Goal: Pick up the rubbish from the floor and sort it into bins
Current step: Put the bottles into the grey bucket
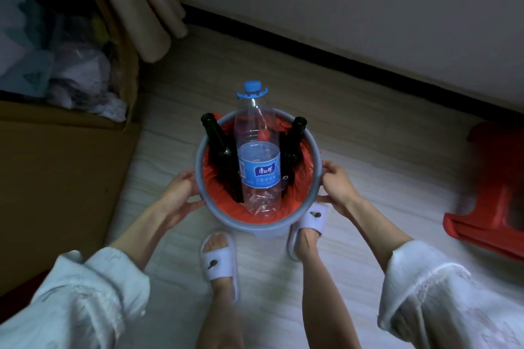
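Observation:
A round grey bin [256, 228] lined with a red bag is in front of my feet. In it stands a large clear plastic water bottle [256, 156] with a blue label and blue cap, leaning away from me. Two dark glass bottles flank it, one on the left [218, 139] and one on the right [293, 140]. My left hand [181, 193] grips the bin's left side, fingers curled on its wall. On the bin's right side, my right hand [337, 184] holds the rim.
An open cardboard box [65, 178] with bags and cloth stands at the left. A curtain [147, 8] hangs behind it. A red plastic stool [493, 193] lies at the right. A wall with dark skirting runs across the back. My feet wear white slippers [219, 258].

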`<state>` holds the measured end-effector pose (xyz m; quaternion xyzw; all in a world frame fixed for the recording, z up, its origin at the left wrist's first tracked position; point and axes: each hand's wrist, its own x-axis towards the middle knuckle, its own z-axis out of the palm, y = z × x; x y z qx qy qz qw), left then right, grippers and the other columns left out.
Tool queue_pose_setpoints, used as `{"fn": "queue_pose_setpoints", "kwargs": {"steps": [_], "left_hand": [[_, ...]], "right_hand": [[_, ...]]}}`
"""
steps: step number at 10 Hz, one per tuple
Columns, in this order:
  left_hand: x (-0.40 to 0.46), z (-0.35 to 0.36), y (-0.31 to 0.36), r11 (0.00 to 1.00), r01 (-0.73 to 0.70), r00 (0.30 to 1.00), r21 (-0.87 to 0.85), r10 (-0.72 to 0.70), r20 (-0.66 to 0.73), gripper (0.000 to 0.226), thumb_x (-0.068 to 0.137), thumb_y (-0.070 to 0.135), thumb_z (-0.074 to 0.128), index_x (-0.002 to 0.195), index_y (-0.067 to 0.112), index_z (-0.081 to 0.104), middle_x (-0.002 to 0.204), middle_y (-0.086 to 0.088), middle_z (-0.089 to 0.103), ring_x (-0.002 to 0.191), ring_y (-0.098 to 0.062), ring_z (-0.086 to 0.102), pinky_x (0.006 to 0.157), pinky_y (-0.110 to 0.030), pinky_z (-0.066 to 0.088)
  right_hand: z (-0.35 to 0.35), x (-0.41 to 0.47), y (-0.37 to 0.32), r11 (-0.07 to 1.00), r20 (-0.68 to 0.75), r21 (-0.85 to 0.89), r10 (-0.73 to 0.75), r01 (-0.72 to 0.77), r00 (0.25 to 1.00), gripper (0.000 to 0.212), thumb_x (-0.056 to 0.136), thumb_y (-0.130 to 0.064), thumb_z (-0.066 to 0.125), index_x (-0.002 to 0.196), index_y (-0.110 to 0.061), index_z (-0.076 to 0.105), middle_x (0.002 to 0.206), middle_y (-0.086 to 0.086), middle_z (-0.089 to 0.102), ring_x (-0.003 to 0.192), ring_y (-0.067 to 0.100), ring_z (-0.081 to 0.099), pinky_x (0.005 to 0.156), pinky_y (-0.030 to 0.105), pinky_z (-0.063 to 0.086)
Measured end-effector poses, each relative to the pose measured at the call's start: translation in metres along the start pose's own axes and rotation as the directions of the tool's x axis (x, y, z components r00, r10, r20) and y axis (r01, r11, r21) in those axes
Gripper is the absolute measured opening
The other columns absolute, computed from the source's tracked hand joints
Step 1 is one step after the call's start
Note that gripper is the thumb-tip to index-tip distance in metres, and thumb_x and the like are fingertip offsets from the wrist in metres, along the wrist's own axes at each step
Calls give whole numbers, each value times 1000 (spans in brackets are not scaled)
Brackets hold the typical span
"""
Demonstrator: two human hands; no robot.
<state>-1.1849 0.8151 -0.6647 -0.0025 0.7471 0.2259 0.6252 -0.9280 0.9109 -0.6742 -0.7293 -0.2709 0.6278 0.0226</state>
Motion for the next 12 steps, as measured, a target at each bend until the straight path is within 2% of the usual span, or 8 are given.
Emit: {"fn": "queue_pose_setpoints", "kwargs": {"steps": [3,5,6,8,9,10,11,12], "left_hand": [[32,101,88,988,-57,998,-141,60,14,41,78,-6,26,78,20,57,54,8,60,69,-13,49,68,-32,46],[50,140,153,984,-169,974,-50,174,148,41,82,-7,28,92,20,57,80,2,57,73,-13,53,57,-21,53],[58,154,176,982,-181,969,-54,188,162,40,86,-2,28,99,20,59,83,-1,58,77,-17,54,69,-30,51],[52,163,185,986,-165,976,-19,166,142,41,83,-4,28,89,22,59,83,3,57,79,-14,52,73,-30,42],[33,168,190,979,-201,977,42,197,81,32,90,4,31,81,24,54,84,7,56,87,-11,50,72,-26,36],[-7,171,200,948,-271,961,168,258,95,28,95,10,33,95,27,56,101,4,58,103,-14,49,83,-30,36],[-63,168,220,881,-372,928,292,351,124,37,97,9,39,132,14,46,128,-4,53,114,-15,48,90,-26,35],[-125,166,246,812,-432,902,393,398,169,43,97,8,42,139,8,39,141,-9,44,129,-20,42,103,-27,33]], "right_hand": [[-92,59,-93,991,-15,-18,-135,135,991,34,87,5,49,117,-10,56,79,2,59,64,11,53,74,44,52],[-140,93,-125,993,27,-23,-118,118,993,42,88,9,37,123,-8,53,85,-1,60,74,8,53,70,39,53],[-157,104,-132,992,29,7,-125,125,992,51,82,13,33,124,-8,54,98,4,60,84,13,54,81,44,53],[-159,96,-138,983,36,109,-151,146,988,40,89,6,38,122,-12,53,95,-1,61,77,8,55,68,28,51],[-154,77,-144,979,-22,121,-162,164,987,27,94,-2,41,102,-24,54,84,-9,58,70,0,52,62,21,44],[-154,43,-149,968,-31,200,-149,153,988,25,96,-9,39,103,-20,60,92,-3,58,74,4,51,68,26,43],[-157,-6,-159,935,21,344,-94,81,995,40,99,-16,34,138,-13,43,120,4,53,97,15,56,79,33,44],[-165,-72,-182,927,90,365,-129,88,987,42,100,-26,38,140,-15,38,137,6,50,122,24,50,93,38,40]]}}
